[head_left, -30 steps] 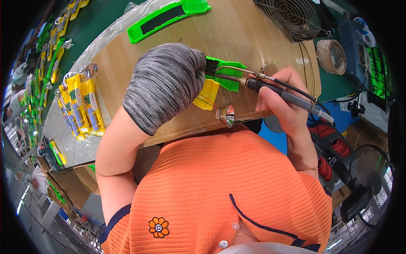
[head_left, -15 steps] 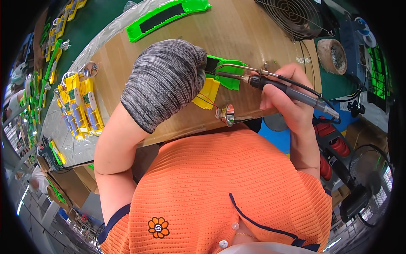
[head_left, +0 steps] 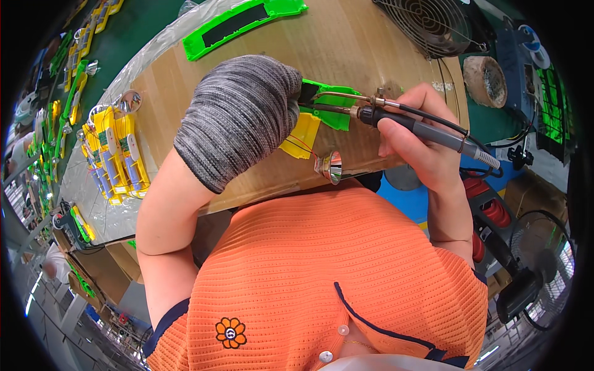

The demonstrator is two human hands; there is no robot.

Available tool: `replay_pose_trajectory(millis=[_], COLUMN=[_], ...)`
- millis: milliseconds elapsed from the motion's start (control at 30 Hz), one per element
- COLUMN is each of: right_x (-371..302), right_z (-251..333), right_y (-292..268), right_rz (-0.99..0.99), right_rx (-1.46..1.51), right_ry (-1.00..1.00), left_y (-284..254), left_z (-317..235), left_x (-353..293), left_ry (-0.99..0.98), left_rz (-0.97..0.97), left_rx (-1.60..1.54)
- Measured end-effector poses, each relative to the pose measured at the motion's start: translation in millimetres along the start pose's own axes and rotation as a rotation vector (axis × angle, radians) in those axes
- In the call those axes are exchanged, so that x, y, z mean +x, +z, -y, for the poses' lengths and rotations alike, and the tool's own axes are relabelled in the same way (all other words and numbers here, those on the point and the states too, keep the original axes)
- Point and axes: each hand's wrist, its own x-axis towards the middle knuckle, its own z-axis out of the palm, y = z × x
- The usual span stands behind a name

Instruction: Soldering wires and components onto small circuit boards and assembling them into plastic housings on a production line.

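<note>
My left hand (head_left: pixel 238 120), in a grey striped knit glove, is closed at the left end of a green plastic casing (head_left: pixel 337 119); its fingertips are hidden behind the glove. In my bare right hand (head_left: pixel 427 148) is a soldering iron (head_left: pixel 427 131), gripped like a pen, with a thin bent metal tube clamped along it. Both the iron's tip and the tube's end reach the casing beside my gloved fingers. Below the casing sits a yellow plastic piece (head_left: pixel 303 137), partly covered by the glove. Thin wires run from it to a shiny reflector cup (head_left: pixel 330 167) near the table edge.
Cardboard (head_left: pixel 352 49) covers the work surface. Another green casing (head_left: pixel 195 46) with a dark inset lies at the far side. Several yellow assemblies (head_left: pixel 133 164) with wires are grouped at left. A wire-guarded fan (head_left: pixel 427 28), a round brownish ring (head_left: pixel 486 80) and a blue box (head_left: pixel 518 68) stand at far right.
The soldering iron and my right hand have shifted slightly to the left, with the tip further in toward the glove. My left hand has barely moved.
</note>
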Motion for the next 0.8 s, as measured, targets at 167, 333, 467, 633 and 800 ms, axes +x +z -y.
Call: replay_pose_trajectory(millis=[167, 333, 467, 633, 800], right_x=[-7, -10, -16, -9, 16], right_z=[-1, -17, -24, -25, -31], right_y=[-4, 5, 20, 31, 44], right_rz=[-0.095, -0.134, -0.178, -0.193, -0.117], right_rx=[0.168, 0.499, 0.677, 0.807, 0.848], right_ry=[-0.019, -0.054, -0.016, -0.019, -0.070], left_y=[-1, 0, 0, -2, -8], left_z=[2, 2, 2, 8, 19], left_x=[-1, 0, 1, -5, -23], left_ry=[0.090, 0.055, 0.040, 0.066, -0.088], left_rz=[-0.064, -0.035, -0.007, -0.063, -0.114], left_rx=[0.092, 0.054, 0.050, 0.072, 0.030])
